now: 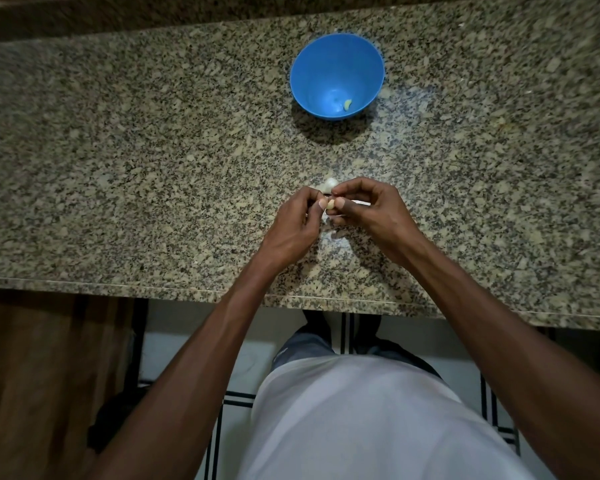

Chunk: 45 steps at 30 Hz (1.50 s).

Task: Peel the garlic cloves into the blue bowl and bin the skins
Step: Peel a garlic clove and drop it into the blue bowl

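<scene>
We are pinching one garlic clove between left hand and right hand, fingertips together, above the speckled granite counter. Blue bowl is sitting well beyond the hands, holding one peeled clove. Tiled floor is showing below the counter edge.

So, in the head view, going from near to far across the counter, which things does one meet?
Counter front edge → garlic clove pinched between left hand and right hand → white garlic piece → blue bowl holding one peeled clove.
</scene>
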Available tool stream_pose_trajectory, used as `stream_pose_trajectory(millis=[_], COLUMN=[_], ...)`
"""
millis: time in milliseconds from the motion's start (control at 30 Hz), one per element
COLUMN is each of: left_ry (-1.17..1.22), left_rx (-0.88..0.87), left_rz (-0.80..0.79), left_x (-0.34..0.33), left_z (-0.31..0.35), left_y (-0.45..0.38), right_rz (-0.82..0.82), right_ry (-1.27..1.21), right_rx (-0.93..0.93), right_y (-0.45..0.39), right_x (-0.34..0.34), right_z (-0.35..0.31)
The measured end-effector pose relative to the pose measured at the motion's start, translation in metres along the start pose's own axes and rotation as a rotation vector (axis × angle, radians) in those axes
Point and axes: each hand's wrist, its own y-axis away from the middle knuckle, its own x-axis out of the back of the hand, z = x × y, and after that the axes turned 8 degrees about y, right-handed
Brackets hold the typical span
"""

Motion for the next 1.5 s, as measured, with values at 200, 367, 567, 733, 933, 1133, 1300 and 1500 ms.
stream_pose_trajectory(millis=[200, 367, 567, 733, 933, 1133, 1300, 1500], left_ry=[0.038, 0.037, 0.039, 0.146, 0.247, 0.186, 0.136, 0.146], left_rx=[-0.003, -0.006, -0.009, 0.037, 0.077, 0.078, -0.005, -0.036], left_rz=[0.0, 0.021, 0.085, 0.151, 0.244, 0.294, 0.28, 0.226], left_x=[-0.002, -0.004, -0.006, -0.005, -0.006, -0.006, -0.007, -0.008], left_z=[-0.001, 0.0, 0.0, 0.0, -0.009, -0.017, -0.016, -0.013], left_y=[0.002, 0.003, 0.002, 0.0, 0.004, 0.012, 0.013, 0.011], right_rz=[-0.011, -0.016, -0.005, -0.022, -0.036, -0.081, -0.063, -0.049], right_ry=[0.034, 0.042, -0.006, -0.08, -0.073, -0.098, -0.097, -0.027], right_rx=[0.002, 0.022, -0.003, -0.062, -0.121, -0.177, -0.174, -0.065], right_y=[-0.001, 0.0, 0.0, -0.001, 0.001, 0.005, 0.007, 0.011], right_x=[0.001, 0.0, 0.001, 0.005, 0.013, 0.015, 0.011, 0.009], right_z=[0.003, 0.003, 0.004, 0.013, 0.024, 0.023, 0.025, 0.02])
